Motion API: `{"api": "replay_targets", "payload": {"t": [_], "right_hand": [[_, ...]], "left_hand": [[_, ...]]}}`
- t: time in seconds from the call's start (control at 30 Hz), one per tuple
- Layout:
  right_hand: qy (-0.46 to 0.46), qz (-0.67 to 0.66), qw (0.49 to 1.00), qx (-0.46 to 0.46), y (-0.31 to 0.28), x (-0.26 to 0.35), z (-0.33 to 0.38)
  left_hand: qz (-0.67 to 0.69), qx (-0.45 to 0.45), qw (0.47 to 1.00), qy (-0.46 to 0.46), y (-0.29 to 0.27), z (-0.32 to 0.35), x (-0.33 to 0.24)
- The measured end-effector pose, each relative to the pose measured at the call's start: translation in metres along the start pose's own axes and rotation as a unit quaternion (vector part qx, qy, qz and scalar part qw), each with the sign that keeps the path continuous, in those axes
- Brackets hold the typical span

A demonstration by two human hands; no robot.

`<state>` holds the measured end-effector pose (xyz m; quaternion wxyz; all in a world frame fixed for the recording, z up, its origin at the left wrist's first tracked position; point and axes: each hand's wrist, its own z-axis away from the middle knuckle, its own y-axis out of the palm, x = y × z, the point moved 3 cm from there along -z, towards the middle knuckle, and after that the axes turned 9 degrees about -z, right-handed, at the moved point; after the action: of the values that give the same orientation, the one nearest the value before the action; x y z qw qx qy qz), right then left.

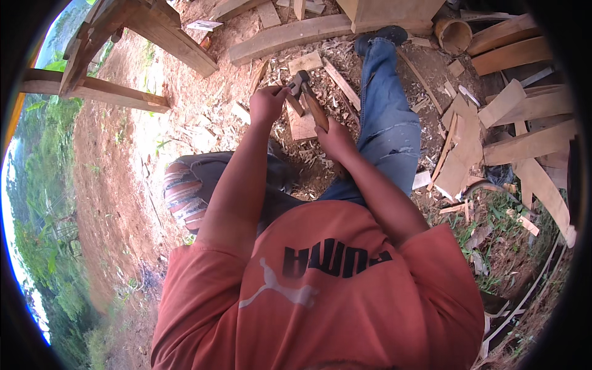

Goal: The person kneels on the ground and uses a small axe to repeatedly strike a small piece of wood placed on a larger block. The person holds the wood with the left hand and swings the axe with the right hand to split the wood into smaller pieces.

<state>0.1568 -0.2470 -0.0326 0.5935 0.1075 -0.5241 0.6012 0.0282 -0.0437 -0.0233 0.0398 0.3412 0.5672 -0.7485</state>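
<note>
My right hand (336, 140) is closed round the wooden handle of a hammer-like tool (316, 110). Its dark metal head points away from me, close to my left fingers; whether it is a hammer or a hatchet is hard to tell. My left hand (267, 105) is closed, its fingertips pinched beside the metal head. What they grip is too small to make out. Just below the head, a narrow dark wood strip (295, 103) slants over a pale flat wood block (302, 127) on the ground between my legs.
Wood shavings (280, 132) cover the ground around the block. A long curved beam (290, 38) lies beyond it. Cut planks (530, 108) pile up at the right, near a hollow round tube (453, 35). A wooden frame (163, 40) stands at the far left.
</note>
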Motion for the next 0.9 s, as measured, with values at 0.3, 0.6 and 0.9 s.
{"api": "replay_targets", "payload": {"t": [0.3,0.6,0.9], "right_hand": [[-0.005,0.039,0.999,0.007,0.005,-0.012,-0.002],[-0.019,-0.001,0.999,-0.026,0.01,-0.024,-0.008],[-0.035,0.02,0.998,-0.037,-0.002,-0.003,0.001]], "left_hand": [[-0.072,-0.013,0.997,0.036,0.01,0.008,-0.007],[-0.078,-0.032,0.996,0.041,0.02,0.014,-0.01],[-0.065,-0.005,0.998,0.005,0.01,0.013,-0.009]]}}
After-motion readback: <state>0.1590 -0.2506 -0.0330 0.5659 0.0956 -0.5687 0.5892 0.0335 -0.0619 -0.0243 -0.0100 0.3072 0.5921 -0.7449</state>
